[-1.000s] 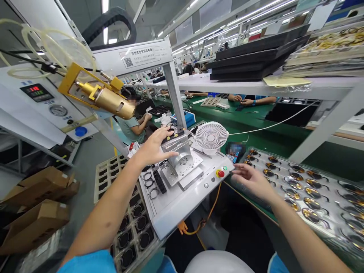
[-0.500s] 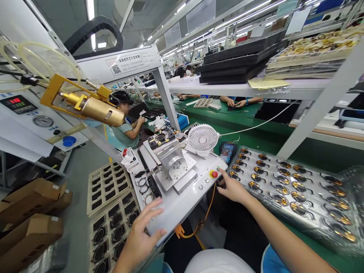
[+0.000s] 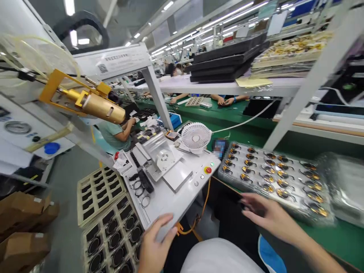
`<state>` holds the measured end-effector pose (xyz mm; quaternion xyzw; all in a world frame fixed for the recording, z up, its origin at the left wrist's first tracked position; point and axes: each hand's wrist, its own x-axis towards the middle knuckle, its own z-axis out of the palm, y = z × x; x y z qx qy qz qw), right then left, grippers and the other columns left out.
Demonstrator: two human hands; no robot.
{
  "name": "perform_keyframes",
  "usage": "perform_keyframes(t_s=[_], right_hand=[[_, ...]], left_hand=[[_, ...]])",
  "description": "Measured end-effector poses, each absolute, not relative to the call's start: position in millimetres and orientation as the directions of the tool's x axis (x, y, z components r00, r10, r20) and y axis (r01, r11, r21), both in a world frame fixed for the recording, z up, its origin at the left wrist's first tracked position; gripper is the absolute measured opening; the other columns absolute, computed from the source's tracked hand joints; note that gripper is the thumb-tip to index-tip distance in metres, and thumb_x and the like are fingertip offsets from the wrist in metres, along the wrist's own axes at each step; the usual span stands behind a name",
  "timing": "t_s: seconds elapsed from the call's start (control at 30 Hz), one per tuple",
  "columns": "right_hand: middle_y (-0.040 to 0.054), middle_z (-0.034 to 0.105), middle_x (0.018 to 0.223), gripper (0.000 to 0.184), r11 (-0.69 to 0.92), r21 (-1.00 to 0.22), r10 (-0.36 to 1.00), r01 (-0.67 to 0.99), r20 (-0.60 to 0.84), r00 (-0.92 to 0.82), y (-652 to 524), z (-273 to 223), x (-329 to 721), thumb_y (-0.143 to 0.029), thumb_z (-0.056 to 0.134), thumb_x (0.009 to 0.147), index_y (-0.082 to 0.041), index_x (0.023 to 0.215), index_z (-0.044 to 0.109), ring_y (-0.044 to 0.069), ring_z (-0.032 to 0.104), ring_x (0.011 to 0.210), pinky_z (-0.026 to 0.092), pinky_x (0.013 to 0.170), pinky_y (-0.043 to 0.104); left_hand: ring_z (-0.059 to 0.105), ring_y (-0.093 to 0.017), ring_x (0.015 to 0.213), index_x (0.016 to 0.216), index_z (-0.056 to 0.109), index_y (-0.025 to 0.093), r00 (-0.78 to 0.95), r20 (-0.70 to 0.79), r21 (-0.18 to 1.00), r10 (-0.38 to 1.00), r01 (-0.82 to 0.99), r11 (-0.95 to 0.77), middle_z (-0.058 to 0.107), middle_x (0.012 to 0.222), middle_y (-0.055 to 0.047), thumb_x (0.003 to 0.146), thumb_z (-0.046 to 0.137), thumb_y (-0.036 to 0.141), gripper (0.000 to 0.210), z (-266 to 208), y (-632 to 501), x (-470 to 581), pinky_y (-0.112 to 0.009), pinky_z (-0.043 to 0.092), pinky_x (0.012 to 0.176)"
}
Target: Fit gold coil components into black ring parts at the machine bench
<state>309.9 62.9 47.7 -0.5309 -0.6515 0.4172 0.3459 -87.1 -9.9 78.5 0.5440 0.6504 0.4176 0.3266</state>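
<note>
My left hand [image 3: 157, 242] is open over the front edge of the white machine's base [image 3: 162, 210], its thumb and fingers apart. To the right of that base, my right hand [image 3: 265, 216] hangs in front of the plastic tray [image 3: 241, 182] with its fingers curled. Something small and dark shows among them, too unclear to name. On the machine, a silver metal fixture [image 3: 163, 157] sits behind a flat metal plate [image 3: 178, 176]. A red stop button [image 3: 208, 170], a lit green button [image 3: 212, 164] and two silver buttons line the right edge. Black rings [image 3: 138, 188] lie at the left.
A white fan [image 3: 196, 136] stands at the back of the base. A gold cylinder [image 3: 104, 108] hangs at upper left. Trays of round parts [image 3: 113, 242] lie at lower left. An orange cable [image 3: 205, 204] hangs off the front. Other people work across the green table [image 3: 196, 113].
My right hand has left the green button and drawn back to the right. The metal fixture has slid backward, baring more of the plate. The view has shifted, and my left hand appears lower.
</note>
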Motion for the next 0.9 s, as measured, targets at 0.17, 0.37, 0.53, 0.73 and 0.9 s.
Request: perform_keyframes(t_s=[0.17,0.37,0.53,0.73,0.9], right_hand=[[0.0094,0.073,0.102,0.064,0.507,-0.859,0.842,0.069,0.477,-0.251,84,59,223,-0.06,0.088,0.072,-0.022,0.121,0.069,0.024,0.07,0.093,0.059,0.084,0.037],[0.0075,0.068,0.091,0.063,0.624,-0.78,0.768,0.032,0.605,-0.21,85,51,194,-0.065,0.088,0.067,-0.021,0.109,0.071,0.022,0.063,0.086,0.055,0.076,0.034],[0.0107,0.072,0.105,0.076,0.723,-0.685,0.628,0.095,0.592,-0.505,120,58,195,-0.063,0.091,0.064,-0.019,0.122,0.068,0.027,0.062,0.106,0.052,0.096,0.042],[0.0143,0.071,0.106,0.018,0.19,-0.645,0.978,0.74,0.192,-0.084,261,90,278,-0.028,0.069,0.097,-0.011,0.1,0.071,0.025,0.065,0.106,0.049,0.101,0.042],[0.0043,0.068,0.092,0.028,-0.026,-0.578,0.996,0.816,0.051,0.068,327,87,333,-0.026,0.055,0.106,-0.008,0.089,0.067,0.017,0.068,0.092,0.054,0.089,0.036]], left_hand=[[0.076,-0.03,0.105,0.127,0.071,0.023,0.232,-0.055,0.965,0.971,-0.239,0.112,0.072,0.13,-0.018,0.077,0.085,0.05,0.059,60,53,15,-0.046,0.059,0.097],[0.076,-0.026,0.095,0.116,0.076,0.024,0.147,-0.044,0.872,0.988,-0.478,0.11,0.078,0.109,-0.011,0.06,0.097,0.046,0.064,44,56,23,-0.042,0.059,0.092],[0.077,-0.024,0.09,0.111,0.079,0.025,0.016,-0.085,0.903,0.996,-0.422,0.084,0.079,0.108,-0.01,0.061,0.097,0.036,0.055,33,55,1,-0.038,0.061,0.085],[0.078,-0.026,0.093,0.113,0.077,0.023,-0.133,-0.134,0.947,0.982,-0.308,0.088,0.078,0.114,-0.013,0.066,0.094,0.039,0.053,35,33,-35,-0.04,0.062,0.088],[0.078,-0.028,0.094,0.114,0.076,0.025,-0.263,-0.143,0.969,0.954,-0.232,0.081,0.077,0.12,-0.011,0.068,0.092,0.041,0.051,36,1,-56,-0.043,0.063,0.089]])
